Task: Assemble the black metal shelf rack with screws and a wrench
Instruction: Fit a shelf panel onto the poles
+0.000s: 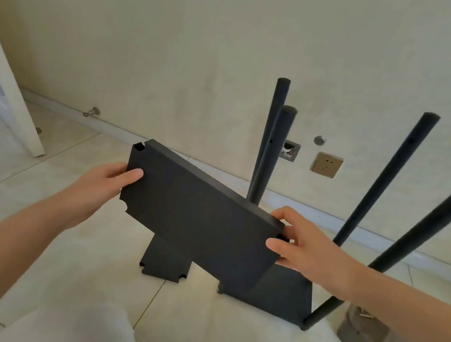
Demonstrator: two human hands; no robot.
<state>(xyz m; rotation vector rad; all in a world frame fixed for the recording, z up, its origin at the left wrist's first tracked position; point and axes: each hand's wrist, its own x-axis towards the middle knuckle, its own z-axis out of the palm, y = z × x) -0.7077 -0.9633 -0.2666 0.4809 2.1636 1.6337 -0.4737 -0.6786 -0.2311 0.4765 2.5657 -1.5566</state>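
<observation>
While we hold it clear of the floor point(39, 169), entry one, the shelf panel point(198, 217), hangs tilted between our two grips, its left end higher than its right.

Left hand point(102, 189): thumb flat on the near face, fingers behind the short edge, pinching the panel.

Right hand point(303, 249): thumb on the near face, fingers curled over the opposite end beside a corner notch, likewise pinching. We judge the panel is held by its ends so that the four cut-out corners are left free for the poles.

Entry two, four poles point(383, 182): beyond and to the right of the right-hand grip, rising from the base shelf point(284, 294), which lies on the floor below that grip. We judge the panel must be levelled above their tips, each notch matched to a pole.

Entry three, spare panel point(165, 262): on the floor beneath the held panel, between both grips.

Entry four, grey pouch point(369, 341): below the right wrist, something metallic on top. We cannot tell whether it is a screw or the wrench.
</observation>
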